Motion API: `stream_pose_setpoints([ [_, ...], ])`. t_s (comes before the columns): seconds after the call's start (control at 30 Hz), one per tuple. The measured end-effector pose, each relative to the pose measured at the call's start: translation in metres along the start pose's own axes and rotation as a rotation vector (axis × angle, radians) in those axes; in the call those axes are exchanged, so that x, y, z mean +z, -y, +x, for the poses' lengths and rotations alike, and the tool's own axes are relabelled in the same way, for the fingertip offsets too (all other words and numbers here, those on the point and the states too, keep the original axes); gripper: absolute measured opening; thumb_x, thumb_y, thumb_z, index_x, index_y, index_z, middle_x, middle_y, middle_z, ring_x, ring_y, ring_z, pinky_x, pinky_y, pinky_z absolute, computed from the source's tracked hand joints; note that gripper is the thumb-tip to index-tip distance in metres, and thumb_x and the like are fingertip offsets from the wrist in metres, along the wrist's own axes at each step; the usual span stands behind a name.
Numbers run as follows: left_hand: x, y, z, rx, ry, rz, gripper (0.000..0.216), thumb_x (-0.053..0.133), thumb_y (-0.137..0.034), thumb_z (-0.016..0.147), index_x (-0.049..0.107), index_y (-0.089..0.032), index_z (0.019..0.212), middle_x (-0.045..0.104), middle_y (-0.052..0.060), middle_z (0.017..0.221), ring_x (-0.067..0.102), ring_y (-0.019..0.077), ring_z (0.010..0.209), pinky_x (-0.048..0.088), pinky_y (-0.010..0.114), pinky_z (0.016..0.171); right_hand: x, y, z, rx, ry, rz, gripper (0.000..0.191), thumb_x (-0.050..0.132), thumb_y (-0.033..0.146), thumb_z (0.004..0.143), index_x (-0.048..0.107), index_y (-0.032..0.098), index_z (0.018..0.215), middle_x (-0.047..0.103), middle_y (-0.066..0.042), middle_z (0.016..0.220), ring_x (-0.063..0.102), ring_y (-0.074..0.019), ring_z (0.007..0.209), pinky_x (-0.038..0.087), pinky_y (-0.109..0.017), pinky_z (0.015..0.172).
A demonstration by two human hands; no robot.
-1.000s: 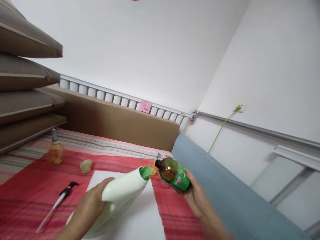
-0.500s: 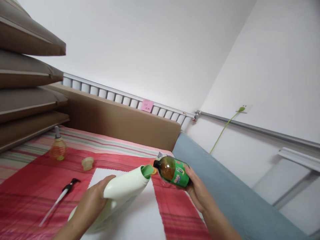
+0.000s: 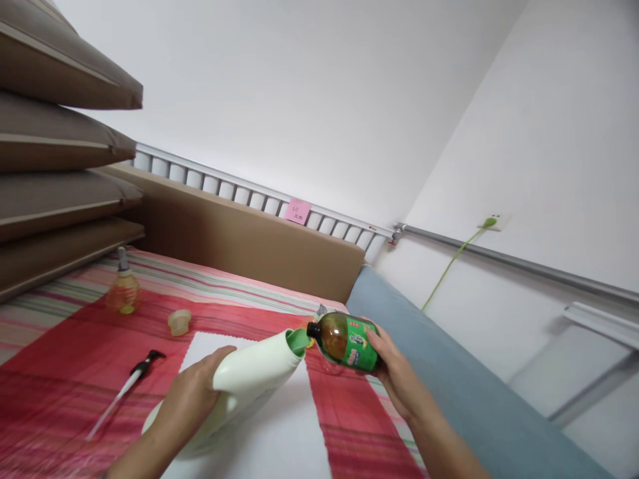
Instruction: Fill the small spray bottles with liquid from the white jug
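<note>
My left hand [image 3: 192, 399] grips a large pale green jug [image 3: 249, 376], tilted with its green spout [image 3: 298, 340] pointing up and right. My right hand [image 3: 394, 372] holds a small brown bottle with a green label [image 3: 347, 340], tipped nearly level so its black neck meets the jug's spout. Both are held over a white cloth [image 3: 279, 439] lying on a red striped cover [image 3: 60, 392].
A black-headed pump tube [image 3: 122, 392], a pale cap [image 3: 179, 322] and a small amber bottle [image 3: 123, 293] lie on the cover to the left. Brown cushions [image 3: 60, 146] are stacked at far left. A brown headboard [image 3: 249, 243] and a grey-blue pad [image 3: 449, 379] border the surface.
The brown bottle's neck has closed in on the jug's spout, from a small gap to touching. The view has drifted slightly, shifting the scene rightward.
</note>
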State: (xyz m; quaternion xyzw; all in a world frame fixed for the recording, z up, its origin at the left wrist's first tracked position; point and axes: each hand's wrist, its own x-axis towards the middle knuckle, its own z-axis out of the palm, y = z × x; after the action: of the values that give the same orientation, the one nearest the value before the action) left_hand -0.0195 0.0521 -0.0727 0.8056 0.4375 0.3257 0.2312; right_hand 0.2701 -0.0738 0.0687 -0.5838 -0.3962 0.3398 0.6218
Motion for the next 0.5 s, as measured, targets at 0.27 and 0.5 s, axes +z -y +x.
stream_pose_setpoints([
  [0.27,0.0003,0.0010,0.0000,0.010,-0.017,0.006,0.042,0.042,-0.017,0.080,0.055,-0.031,0.118,0.070,-0.002,0.109,0.066,0.0204,0.098,0.046,0.027,0.077,-0.0048,-0.0025,0.0043,-0.001,-0.035,-0.081,0.057,0.066,0.054,0.075,0.050,0.029,0.123,0.061,-0.003,0.121,0.061,-0.0247,0.102,0.054,-0.030,0.072],
  [0.5,-0.0017,-0.0013,-0.0001,0.013,-0.009,0.007,0.042,0.042,-0.017,0.080,0.055,-0.030,0.118,0.070,-0.002,0.111,0.066,0.0196,0.099,0.047,0.026,0.077,-0.0014,0.0029,0.0038,-0.012,-0.061,-0.108,0.061,0.068,0.054,0.071,0.050,0.029,0.124,0.066,-0.002,0.110,0.064,-0.0241,0.094,0.054,-0.035,0.076],
])
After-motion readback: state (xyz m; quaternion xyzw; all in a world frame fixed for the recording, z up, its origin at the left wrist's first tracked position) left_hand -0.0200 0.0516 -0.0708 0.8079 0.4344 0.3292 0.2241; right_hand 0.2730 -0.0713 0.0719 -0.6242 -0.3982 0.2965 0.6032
